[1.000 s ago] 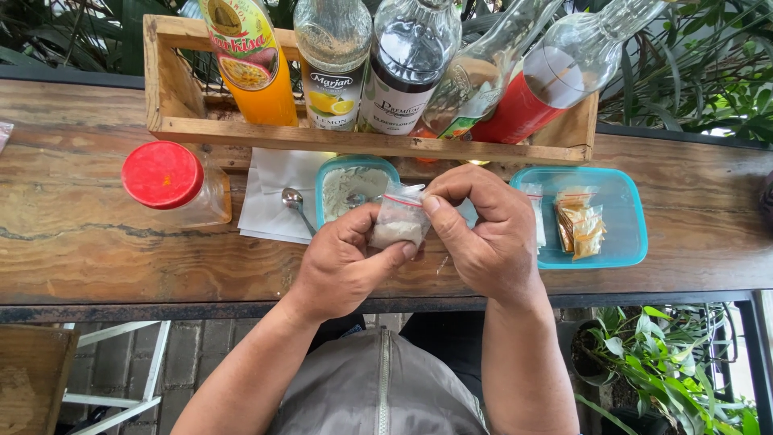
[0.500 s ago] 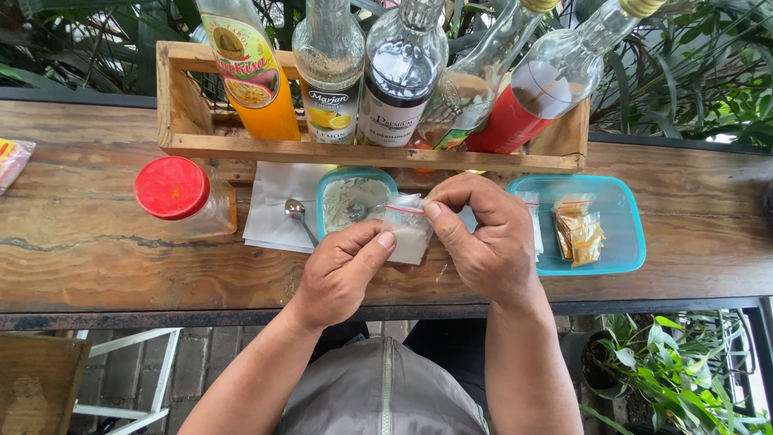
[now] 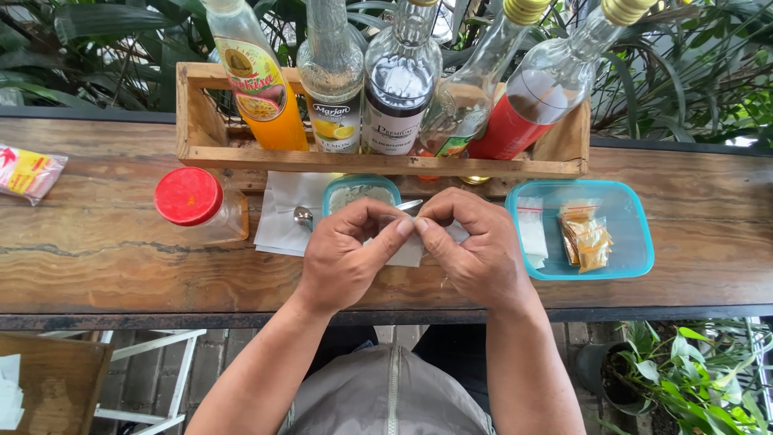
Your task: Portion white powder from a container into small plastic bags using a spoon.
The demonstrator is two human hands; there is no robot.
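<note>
I see both hands, left hand (image 3: 342, 262) and right hand (image 3: 475, 254), pinching a small bag (image 3: 405, 254) below the tub (image 3: 360, 193), bag not yet open.

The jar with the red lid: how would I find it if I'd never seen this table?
Start at the wooden crate of tall bottles at the back of the wooden table. Just in front of its left end stands the jar, left of a white napkin. It is the only short clear container with a round red lid.
</note>
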